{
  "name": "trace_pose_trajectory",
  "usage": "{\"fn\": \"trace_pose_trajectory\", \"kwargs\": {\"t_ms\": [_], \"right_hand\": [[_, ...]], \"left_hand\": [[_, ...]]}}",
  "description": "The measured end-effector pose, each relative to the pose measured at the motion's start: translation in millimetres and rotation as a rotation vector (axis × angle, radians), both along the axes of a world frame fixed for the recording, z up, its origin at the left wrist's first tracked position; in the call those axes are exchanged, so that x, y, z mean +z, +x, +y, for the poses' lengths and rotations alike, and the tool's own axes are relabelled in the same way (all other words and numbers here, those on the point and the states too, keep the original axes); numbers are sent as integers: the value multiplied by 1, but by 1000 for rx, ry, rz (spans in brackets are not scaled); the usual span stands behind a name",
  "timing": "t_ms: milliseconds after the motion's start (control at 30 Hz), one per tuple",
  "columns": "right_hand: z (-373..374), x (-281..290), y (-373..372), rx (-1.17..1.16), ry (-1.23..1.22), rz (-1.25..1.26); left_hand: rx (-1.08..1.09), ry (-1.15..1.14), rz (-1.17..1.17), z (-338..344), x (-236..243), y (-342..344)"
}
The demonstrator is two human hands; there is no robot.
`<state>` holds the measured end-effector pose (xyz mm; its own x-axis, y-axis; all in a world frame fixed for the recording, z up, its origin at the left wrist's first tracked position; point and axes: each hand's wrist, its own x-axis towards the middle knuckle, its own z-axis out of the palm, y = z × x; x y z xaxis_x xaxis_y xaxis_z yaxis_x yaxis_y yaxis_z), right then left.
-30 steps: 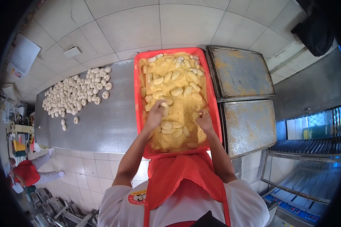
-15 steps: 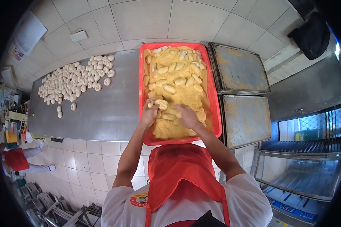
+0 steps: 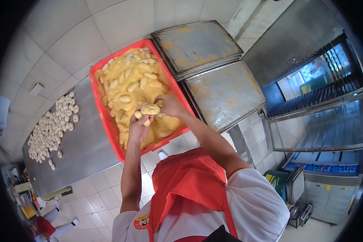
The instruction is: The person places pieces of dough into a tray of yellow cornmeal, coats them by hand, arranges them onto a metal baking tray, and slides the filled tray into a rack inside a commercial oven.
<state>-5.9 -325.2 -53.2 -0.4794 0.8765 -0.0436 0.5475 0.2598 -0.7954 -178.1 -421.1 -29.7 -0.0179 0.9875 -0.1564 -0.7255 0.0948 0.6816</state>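
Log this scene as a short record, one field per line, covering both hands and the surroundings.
Left hand: holding several yellow-dusted, rounded dough pieces
Right hand: close beside them; grip unclear
Beneath the hands: red, rectangular plastic tub containing yellow powder and more pale, oval dough pieces
Left of tub: grey, smooth metal table bearing many small, pale, round dough balls
Right of tub: flat, stained, rectangular metal baking trays, the farther ones stacked

Pale tiled wall (image 3: 125, 20) beyond a steel table (image 3: 86, 131), shiny tiled floor (image 3: 103, 197) beneath, grey cabinet (image 3: 326, 199) at right
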Motion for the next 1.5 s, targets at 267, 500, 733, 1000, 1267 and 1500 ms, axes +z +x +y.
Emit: {"fn": "trace_pose_trajectory", "kwargs": {"t_ms": [267, 500, 733, 1000, 1267, 1500], "right_hand": [[-26, 20, 297, -112, -166, -232], [-1, -34, 388, -182, -165, -357], [18, -36, 464, -288, -62, -111], [21, -10, 502, -471, -406, 897], [37, -44, 541, -672, 186, -95], [10, -30, 502, -588, 61, 41]], "left_hand": [[-562, -75, 752, 30, -21, 225], [-430, 210, 1900, 49, -23, 339], [-682, 146, 1756, 85, -28, 392], [-483, -82, 611, 141, -13, 512], [-945, 625, 1864, 153, -35, 512], [-868, 871, 1514, 153, -37, 468]]}}
